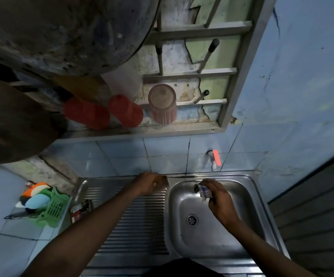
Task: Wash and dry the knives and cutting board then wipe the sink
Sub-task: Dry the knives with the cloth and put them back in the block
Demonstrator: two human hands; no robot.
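Stainless sink point(248, 232) inspected from above: basin at right, ribbed drainboard point(134, 220) at left, drain point(192, 220) near the basin's centre. Right hand point(220, 200) held over the far part of the basin, fingers curled round a bunched checked cloth point(204, 191); cloth grasped firmly, its loose end hanging toward the far wall of the basin, just below the wall tap point(214, 159). No water seen running. Left hand point(150, 183) set at the far edge of the drainboard, close to the ridge dividing it from the basin, fingers curled; whether clenched on something or merely braced cannot be told, a pale speck between the fingers being too small to identify. Judged stage: final one, wiping the sink. Knives and cutting board not on the steel; a green rack point(55, 206) on the tiled counter at far left holding coloured, rounded items, with a dark handled utensil point(16, 216) lying beside it, identity uncertain. Key relation for the coming move: unwiped basin floor and drain lying nearer than the cloth, directly beneath and toward the person, so a downward, nearward stroke indicated. Right hand plainly closer to the basin; drainboard within reach of the left, its ribs running left to right, so strokes best taken along them. Small dark packet point(81, 209) at the drainboard's left edge, to be cleared before wiping there.
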